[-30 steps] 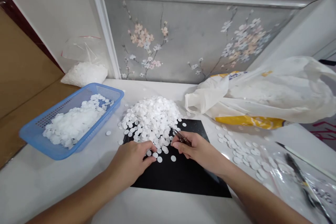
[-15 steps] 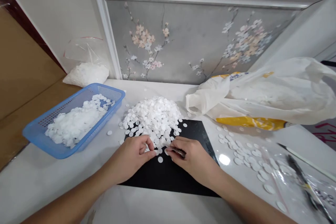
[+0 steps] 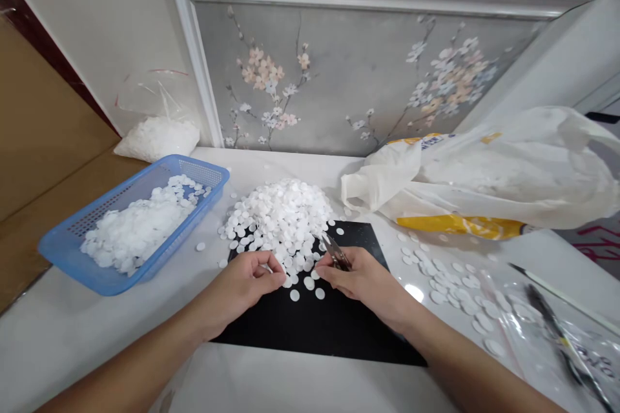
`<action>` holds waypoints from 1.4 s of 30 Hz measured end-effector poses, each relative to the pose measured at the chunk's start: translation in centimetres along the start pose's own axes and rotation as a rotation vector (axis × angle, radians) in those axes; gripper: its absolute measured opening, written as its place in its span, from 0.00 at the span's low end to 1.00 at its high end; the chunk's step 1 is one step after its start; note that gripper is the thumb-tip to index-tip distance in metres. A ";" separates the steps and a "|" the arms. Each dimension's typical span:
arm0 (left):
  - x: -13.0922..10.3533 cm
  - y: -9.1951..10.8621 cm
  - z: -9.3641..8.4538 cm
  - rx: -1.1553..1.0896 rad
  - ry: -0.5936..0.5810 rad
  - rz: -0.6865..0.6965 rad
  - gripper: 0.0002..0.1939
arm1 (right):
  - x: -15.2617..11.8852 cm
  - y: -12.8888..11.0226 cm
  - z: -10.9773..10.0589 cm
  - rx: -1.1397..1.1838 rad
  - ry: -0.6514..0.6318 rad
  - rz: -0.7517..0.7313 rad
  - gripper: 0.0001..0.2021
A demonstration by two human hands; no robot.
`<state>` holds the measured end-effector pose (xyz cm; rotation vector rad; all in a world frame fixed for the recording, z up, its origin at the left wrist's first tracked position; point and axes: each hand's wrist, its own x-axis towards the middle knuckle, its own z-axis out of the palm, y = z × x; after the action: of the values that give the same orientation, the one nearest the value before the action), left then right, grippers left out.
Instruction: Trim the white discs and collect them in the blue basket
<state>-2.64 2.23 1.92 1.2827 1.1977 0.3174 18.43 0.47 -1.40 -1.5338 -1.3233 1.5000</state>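
A heap of small white discs [image 3: 285, 206] spreads over the far part of a black mat [image 3: 310, 329]. At the heap's near left edge is my left hand [image 3: 249, 284], its thumb and index finger pinched together; what they hold, if anything, is too small to make out. My right hand [image 3: 356, 277], close to the heap's right side, is closed around small metal snips [image 3: 336, 253] whose blades point up and left. Several loose discs [image 3: 309, 283] lie on the mat between my hands.
To the left, a blue plastic basket [image 3: 109, 285] contains more white discs, with a clear bag [image 3: 157, 137] of white pieces behind it. A white and yellow plastic bag [image 3: 465, 181] lies at right. Nearer are scattered discs [image 3: 455, 287], a pen-like tool [image 3: 557, 322] and a pale stick [image 3: 566, 297].
My right hand has turned and shifted slightly right, so the snips now point up and left. Another disc now shows on the mat near my right fingers. My left hand stays pinched.
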 end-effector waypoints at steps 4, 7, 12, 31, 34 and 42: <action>0.2 -0.4 0.0 -0.173 -0.086 -0.016 0.11 | -0.1 -0.4 0.0 0.149 -0.047 0.028 0.09; 0.2 -0.6 0.0 -0.321 -0.097 -0.004 0.08 | -0.2 -0.6 0.0 0.292 -0.083 -0.040 0.09; 0.0 -0.7 -0.1 -0.559 -0.158 0.048 0.07 | -0.2 -0.3 0.0 0.117 -0.067 -0.105 0.08; 0.0 -1.2 2.2 0.023 0.093 0.224 0.09 | -1.3 -1.2 1.8 0.123 -0.177 -0.070 0.16; -0.1 -1.1 2.2 -0.115 0.010 0.142 0.12 | -1.2 -0.8 1.9 0.211 -0.195 -0.047 0.16; 0.0 -0.8 1.7 -0.400 -0.061 0.065 0.06 | -0.8 -0.4 1.5 0.267 -0.228 -0.027 0.18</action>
<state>-1.60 0.96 0.96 0.9753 0.9814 0.5332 16.99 -0.49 -1.05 -1.2005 -1.2019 1.7948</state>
